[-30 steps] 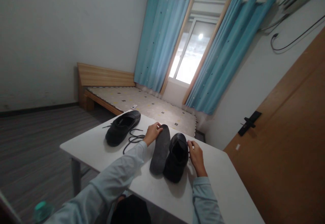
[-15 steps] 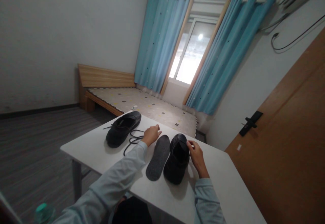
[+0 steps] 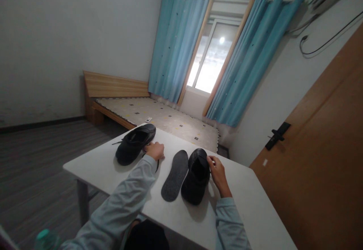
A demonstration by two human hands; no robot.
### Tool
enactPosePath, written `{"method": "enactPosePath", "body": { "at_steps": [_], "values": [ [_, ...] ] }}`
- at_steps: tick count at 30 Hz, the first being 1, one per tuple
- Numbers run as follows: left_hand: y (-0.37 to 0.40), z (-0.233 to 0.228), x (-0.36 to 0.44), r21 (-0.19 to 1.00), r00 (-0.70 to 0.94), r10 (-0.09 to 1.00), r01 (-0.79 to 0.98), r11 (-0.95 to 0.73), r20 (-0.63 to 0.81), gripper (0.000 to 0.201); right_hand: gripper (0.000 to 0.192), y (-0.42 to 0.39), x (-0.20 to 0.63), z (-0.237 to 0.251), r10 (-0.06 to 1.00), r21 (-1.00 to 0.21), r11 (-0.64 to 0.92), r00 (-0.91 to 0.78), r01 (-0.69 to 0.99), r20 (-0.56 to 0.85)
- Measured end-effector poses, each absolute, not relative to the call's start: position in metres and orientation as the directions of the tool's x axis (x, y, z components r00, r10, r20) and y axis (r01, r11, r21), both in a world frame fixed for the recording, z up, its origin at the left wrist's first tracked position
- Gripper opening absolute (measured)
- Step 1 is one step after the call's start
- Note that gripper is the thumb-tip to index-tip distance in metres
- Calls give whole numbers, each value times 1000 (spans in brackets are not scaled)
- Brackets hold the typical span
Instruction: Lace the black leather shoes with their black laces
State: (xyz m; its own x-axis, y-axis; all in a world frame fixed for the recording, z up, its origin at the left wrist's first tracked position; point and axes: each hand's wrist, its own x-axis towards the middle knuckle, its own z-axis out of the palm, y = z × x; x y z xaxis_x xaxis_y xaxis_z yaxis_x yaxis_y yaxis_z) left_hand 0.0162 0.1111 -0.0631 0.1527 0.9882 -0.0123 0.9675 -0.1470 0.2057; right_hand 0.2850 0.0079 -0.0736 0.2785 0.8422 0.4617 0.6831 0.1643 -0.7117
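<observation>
Two black shoes rest on the white table, toes pointing away from me. At the left shoe (image 3: 132, 148), my left hand (image 3: 155, 151) is closed over the loose black shoelace (image 3: 157, 165), its fingertips partly hidden beside the shoe. Most of the lace is covered by the hand and sleeve. My right hand (image 3: 217, 168) pinches the right side of the other black shoe (image 3: 195, 184), near its front. Close against that shoe's left side lies a dark grey insole (image 3: 174, 178), flat on the table.
The white table (image 3: 244, 204) has its left edge over a dark wood floor (image 3: 36, 166). Beyond it stands a bed (image 3: 167, 119) with a small white remote (image 3: 148, 120) on it. A brown door (image 3: 320, 148) is at the right. A green-capped bottle (image 3: 44, 236) is at lower left.
My left hand has moved left, from beside the insole to the shoelace by the left shoe, and its fingers have closed there. My right hand stays on the right shoe.
</observation>
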Motion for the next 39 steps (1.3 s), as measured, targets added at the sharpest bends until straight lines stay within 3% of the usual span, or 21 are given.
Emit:
{"method": "enactPosePath", "body": {
  "at_steps": [7, 16, 26, 28, 31, 34, 36, 39],
  "values": [
    [113, -62, 14, 207, 290, 957, 938, -279, -26, 45, 38, 8, 285, -72, 842, -706, 157, 281, 691, 461],
    [113, -68, 33, 288, 411, 912, 871, -398, 17, 22, 39, 6, 284, -69, 847, -700, 154, 272, 697, 457],
    [122, -71, 48, 458, 365, 897, 772, -441, 248, 15, 37, 8, 283, -71, 833, -704, 178, 276, 688, 480],
    [119, -65, 55, 578, 327, 883, 669, -468, 336, 16, 37, 8, 284, -72, 830, -707, 183, 278, 683, 483],
    [114, -58, 64, 822, 181, 851, 224, -523, 492, 13, 37, 8, 284, -73, 834, -714, 183, 278, 676, 477],
    [112, -56, 71, 820, 86, 820, -160, -549, 566, 17, 36, 8, 284, -73, 835, -717, 182, 280, 673, 474],
    [114, -60, 74, 806, 109, 810, -240, -541, 576, 19, 36, 8, 283, -73, 833, -718, 180, 283, 673, 474],
    [118, -68, 77, 826, 221, 796, -169, -537, 563, 16, 36, 8, 283, -72, 832, -717, 176, 287, 675, 474]
  ]
}}
